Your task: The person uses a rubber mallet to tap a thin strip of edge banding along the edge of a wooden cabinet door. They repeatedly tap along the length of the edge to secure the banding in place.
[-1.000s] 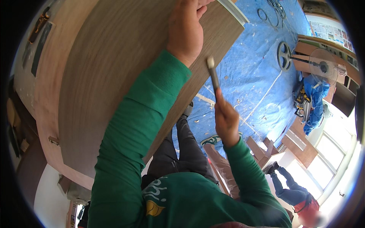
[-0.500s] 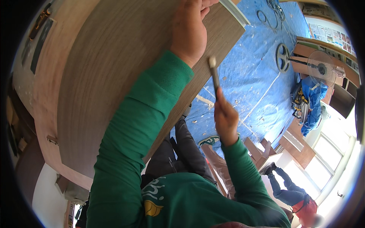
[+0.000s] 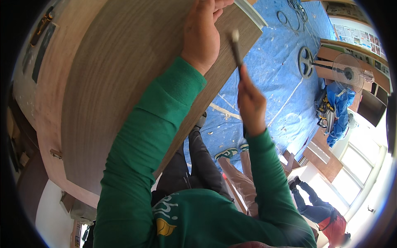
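A wide wood-grain panel [image 3: 124, 82] fills the left half of the view. My left hand [image 3: 202, 39] is over its far part, fingers bent together beside a pale metal-looking strip [image 3: 252, 14] along the panel's end. The top of the picture cuts off some of those fingers, so what they grip cannot be made out. In my right hand [image 3: 251, 103] is a long dark-handled tool [image 3: 236, 51] with a pale blunt tip; its exact kind is blurred. The tip points up over the panel's right edge, apart from my left hand.
Blue sheeting [image 3: 277, 62] covers the floor, with a cable coil [image 3: 300, 10] at the back. A standing fan [image 3: 348, 73] and a blue bag of tools [image 3: 337, 113] are at right. Another person [image 3: 326, 215] is at lower right; another's green shoes [image 3: 226, 153] show nearby.
My right hand has moved up and slightly right, its tool tip now higher and farther from the left wrist. My left hand has shifted a little left.
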`<state>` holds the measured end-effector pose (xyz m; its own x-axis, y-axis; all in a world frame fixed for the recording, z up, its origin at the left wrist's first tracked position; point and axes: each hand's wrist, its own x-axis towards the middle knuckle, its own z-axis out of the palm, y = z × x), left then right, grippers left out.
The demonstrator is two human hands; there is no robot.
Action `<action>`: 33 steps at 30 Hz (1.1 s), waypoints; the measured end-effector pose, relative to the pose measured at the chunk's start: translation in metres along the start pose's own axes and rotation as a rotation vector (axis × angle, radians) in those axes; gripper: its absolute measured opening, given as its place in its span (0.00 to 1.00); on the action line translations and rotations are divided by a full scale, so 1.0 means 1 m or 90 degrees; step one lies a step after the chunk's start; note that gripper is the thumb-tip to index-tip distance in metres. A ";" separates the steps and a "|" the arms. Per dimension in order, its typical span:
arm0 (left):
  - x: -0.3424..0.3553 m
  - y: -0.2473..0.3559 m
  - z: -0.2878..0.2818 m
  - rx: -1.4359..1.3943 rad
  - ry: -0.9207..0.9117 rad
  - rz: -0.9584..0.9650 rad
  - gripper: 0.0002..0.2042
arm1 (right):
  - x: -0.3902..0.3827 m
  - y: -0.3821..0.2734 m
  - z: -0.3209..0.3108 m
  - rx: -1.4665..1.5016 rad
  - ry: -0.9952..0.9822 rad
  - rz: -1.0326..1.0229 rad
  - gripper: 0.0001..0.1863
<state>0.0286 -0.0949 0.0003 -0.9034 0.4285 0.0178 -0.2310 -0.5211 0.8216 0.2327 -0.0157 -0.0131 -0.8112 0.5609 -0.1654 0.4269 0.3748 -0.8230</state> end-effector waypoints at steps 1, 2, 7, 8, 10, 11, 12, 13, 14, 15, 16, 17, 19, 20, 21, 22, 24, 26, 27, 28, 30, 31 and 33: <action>0.001 -0.002 0.000 -0.001 -0.011 0.011 0.38 | 0.023 -0.008 -0.001 0.051 0.016 0.017 0.24; 0.000 -0.005 -0.002 0.000 -0.019 0.022 0.38 | 0.046 -0.016 -0.001 0.104 0.029 0.032 0.24; 0.004 -0.014 -0.010 -0.026 0.000 0.025 0.37 | -0.023 0.004 0.000 -0.076 0.015 -0.056 0.27; 0.005 -0.015 -0.012 -0.029 -0.002 0.028 0.37 | -0.039 0.006 -0.001 -0.104 0.005 -0.076 0.28; 0.000 -0.008 -0.006 -0.005 -0.005 0.023 0.37 | -0.029 0.006 -0.003 -0.091 0.010 -0.078 0.29; -0.002 -0.004 -0.003 0.007 -0.008 0.018 0.36 | -0.012 0.005 -0.002 -0.069 0.018 -0.079 0.29; -0.001 -0.002 -0.002 0.008 -0.005 0.017 0.36 | 0.005 0.003 -0.001 -0.045 0.025 -0.082 0.29; 0.000 -0.002 0.000 0.006 -0.005 0.012 0.36 | 0.020 -0.004 -0.001 -0.005 0.030 -0.039 0.29; 0.001 -0.003 0.001 0.006 -0.005 0.009 0.36 | 0.035 -0.010 -0.001 0.037 0.040 0.005 0.29; 0.001 -0.005 -0.002 0.005 -0.008 0.016 0.36 | 0.042 -0.017 0.002 0.059 0.046 0.027 0.29; 0.000 -0.006 -0.005 0.003 -0.012 0.023 0.36 | 0.034 -0.017 0.003 0.037 0.040 0.020 0.29; 0.000 -0.008 -0.007 0.002 -0.016 0.030 0.36 | 0.026 -0.015 0.005 0.016 0.034 0.014 0.28; -0.002 -0.004 -0.004 0.014 -0.002 0.017 0.36 | -0.023 -0.004 0.003 -0.082 0.002 -0.035 0.28; -0.002 -0.002 -0.004 0.022 0.007 0.011 0.36 | -0.039 -0.002 0.001 -0.111 -0.012 -0.048 0.27; -0.001 -0.006 -0.005 0.015 0.005 0.019 0.36 | -0.046 -0.003 -0.002 -0.103 -0.020 -0.037 0.27; 0.001 -0.011 -0.007 0.007 0.003 0.027 0.36 | -0.048 -0.005 -0.004 -0.095 -0.028 -0.025 0.27; 0.001 -0.015 -0.005 0.004 -0.003 0.026 0.36 | 0.005 0.002 -0.004 -0.005 0.012 -0.006 0.26; -0.001 -0.007 0.002 0.011 -0.013 0.010 0.36 | 0.060 -0.002 -0.014 0.112 0.062 0.026 0.25; -0.001 -0.004 0.002 0.007 -0.006 -0.002 0.37 | 0.077 -0.007 -0.014 0.135 0.071 0.030 0.24; 0.000 -0.001 0.002 0.003 0.000 -0.015 0.37 | 0.078 -0.008 -0.013 0.130 0.075 0.028 0.24; 0.002 -0.004 -0.004 -0.007 -0.001 -0.011 0.37 | 0.040 0.005 -0.009 0.009 0.058 -0.026 0.25; 0.004 -0.013 -0.012 -0.014 -0.006 0.009 0.37 | 0.008 0.006 -0.003 -0.021 0.044 -0.061 0.25; 0.005 -0.014 -0.013 -0.004 -0.014 0.021 0.38 | -0.045 0.003 0.006 -0.031 0.024 -0.094 0.26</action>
<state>0.0223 -0.0951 -0.0186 -0.9024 0.4271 0.0574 -0.2038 -0.5402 0.8165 0.2684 -0.0437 -0.0114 -0.8512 0.5243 -0.0228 0.3237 0.4903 -0.8092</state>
